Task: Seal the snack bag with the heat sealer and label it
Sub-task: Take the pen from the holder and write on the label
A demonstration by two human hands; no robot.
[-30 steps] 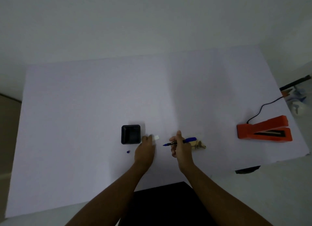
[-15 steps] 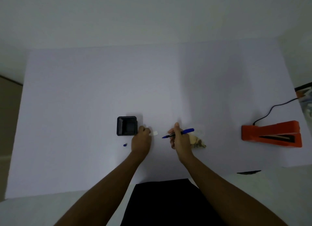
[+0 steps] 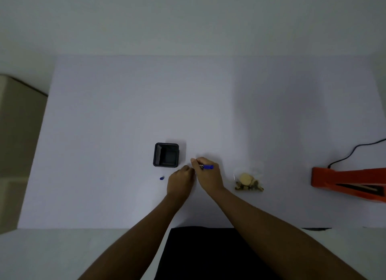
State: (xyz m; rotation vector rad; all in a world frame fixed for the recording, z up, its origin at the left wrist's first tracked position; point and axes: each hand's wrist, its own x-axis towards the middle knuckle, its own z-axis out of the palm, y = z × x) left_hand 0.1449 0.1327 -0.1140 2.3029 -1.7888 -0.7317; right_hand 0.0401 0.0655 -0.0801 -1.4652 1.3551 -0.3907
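While the clear plastic snack bag (image 3: 248, 180) with its pale and brown contents lies alone on the white bench (image 3: 125, 104), near the front edge and well apart from both hands, the labelling step seems to be the one in hand. The right hand (image 3: 208, 174) is closed around a blue pen (image 3: 207, 167), its tip pointing left toward the left hand (image 3: 180, 180), which rests curled on the bench just beside it; whether a label is pinned under those fingers I cannot tell, since nothing white shows there. A small square black tray (image 3: 166, 154) sits just behind the left hand, and a tiny blue pen cap (image 3: 161, 178) lies to its left. The orange heat sealer (image 3: 348, 182) with its black cord stands by the right edge. Next, I judge, the written label must be carried across to the bag and pressed flat.
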